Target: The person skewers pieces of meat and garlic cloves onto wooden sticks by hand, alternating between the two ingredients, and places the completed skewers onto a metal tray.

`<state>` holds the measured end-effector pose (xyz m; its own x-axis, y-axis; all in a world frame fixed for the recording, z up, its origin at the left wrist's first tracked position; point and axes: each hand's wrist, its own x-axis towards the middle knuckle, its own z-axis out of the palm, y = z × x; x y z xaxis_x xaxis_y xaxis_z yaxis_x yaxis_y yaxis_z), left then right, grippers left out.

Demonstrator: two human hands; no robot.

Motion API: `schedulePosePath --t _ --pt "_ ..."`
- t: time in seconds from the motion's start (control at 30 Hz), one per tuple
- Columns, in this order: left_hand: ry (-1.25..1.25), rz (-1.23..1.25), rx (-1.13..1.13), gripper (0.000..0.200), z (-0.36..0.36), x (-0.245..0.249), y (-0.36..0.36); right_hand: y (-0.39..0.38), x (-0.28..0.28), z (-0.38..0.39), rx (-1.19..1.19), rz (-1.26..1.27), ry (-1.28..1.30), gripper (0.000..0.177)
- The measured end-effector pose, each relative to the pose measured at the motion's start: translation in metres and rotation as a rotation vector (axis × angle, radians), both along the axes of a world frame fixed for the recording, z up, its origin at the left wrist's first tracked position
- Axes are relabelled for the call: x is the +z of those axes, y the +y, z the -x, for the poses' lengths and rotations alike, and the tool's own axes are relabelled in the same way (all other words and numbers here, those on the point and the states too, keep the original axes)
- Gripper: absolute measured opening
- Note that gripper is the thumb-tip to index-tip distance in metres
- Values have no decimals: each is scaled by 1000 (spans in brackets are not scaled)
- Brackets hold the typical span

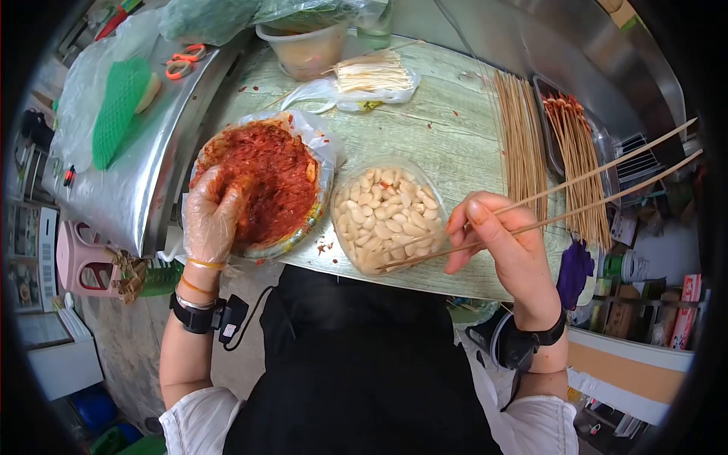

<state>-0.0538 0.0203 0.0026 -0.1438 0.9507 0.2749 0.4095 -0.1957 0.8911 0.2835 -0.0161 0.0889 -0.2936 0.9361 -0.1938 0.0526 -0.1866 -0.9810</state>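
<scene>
My left hand [211, 216], in a clear plastic glove with rubber bands at the wrist, reaches into a bowl of coarse red chili paste [273, 167]. Its thumb stands apart from the fingers, whose tips are buried in the paste. A plastic bag [324, 148] lines the bowl. Two long wooden chopsticks [599, 171] are held in my bare right hand [497, 231], between thumb and fingers. Their lower tips lie over a clear tub of peeled garlic cloves [387, 212], close to its front edge. The tub stands right of the chili bowl.
White sticks [373, 73] lie on a plastic bag at the back, beside a plastic tub [303, 53]. Thin bamboo skewers [523, 136] line the right side, and red-tipped skewers [574, 144] lean from a metal tray. Orange-handled scissors [182, 62] rest on the metal surface at left.
</scene>
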Motion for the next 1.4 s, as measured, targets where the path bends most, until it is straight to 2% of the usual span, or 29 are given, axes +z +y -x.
schedulePosePath --t 0.07,0.1,0.17,0.2,0.27,0.4,0.43,0.47,0.5,0.57,0.63,0.7,0.77,0.97,1.07,1.1,1.17,1.2,1.23,1.27,1.3,1.37,1.4 --pt "-14 177 -49 21 -2 11 -4 -1 1 3 14 -38 -12 30" --pt "-15 173 -47 21 -5 14 -4 -2 1 4 26 -75 -25 30" --pt "-223 117 -167 21 -13 18 -6 -3 4 8 21 -61 -18 30" --pt "-222 114 -166 21 -16 18 -6 -4 6 9 11 -45 -12 30" --pt "-493 132 -170 22 -19 16 -5 -6 6 4 -24 -71 6 30" --pt "-377 77 -172 22 -8 2 -6 -3 2 -3 -65 -49 33 33" --pt "-250 29 -153 23 -8 1 -5 -2 -2 -5 -67 -50 33 33" --pt "-125 -22 -132 23 -7 0 -3 -1 -7 -8 -125 -35 115 34" --pt "-127 -32 -130 23 -1 -10 -3 3 -11 -10 -180 -23 197 35" --pt "106 -96 80 23 13 -32 -4 8 -23 -20 -212 -35 268 35" --pt "0 -96 31 22 2 -11 -5 10 -32 -24 -246 -48 340 36" --pt "-174 129 -2 24 -3 -2 -7 9 -39 -25 -306 1 447 35" --pt "-132 117 -4 25 -8 0 -7 9 -42 -27 -310 -10 491 34" --pt "-339 60 134 21 -16 -17 -8 9 -42 -32 -403 7 602 33" --pt "-405 61 107 17 -17 -20 -8 4 -38 -29 -401 26 606 33" --pt "-405 70 105 17 -16 -21 -12 4 -35 -27 -394 -27 561 33" --pt "-137 100 108 20 -15 -20 -10 5 -29 -31 -401 -121 502 33" --pt "-131 10 199 18 -15 -39 -7 4 -28 -34 -409 -160 524 33" --pt "-130 73 175 16 -27 -13 -11 4 -24 -37 -413 -208 548 33" --pt "-152 69 114 14 -27 -10 -10 3 -17 -35 -478 -152 620 35" --pt "-134 62 124 13 -28 -8 -10 1 -6 -34 -485 -221 617 35" --pt "-104 -10 163 12 -30 -9 -12 -4 17 -29 -257 -185 909 37" --pt "-115 -52 255 11 -32 -16 -12 -8 29 -24 -261 -232 905 37"
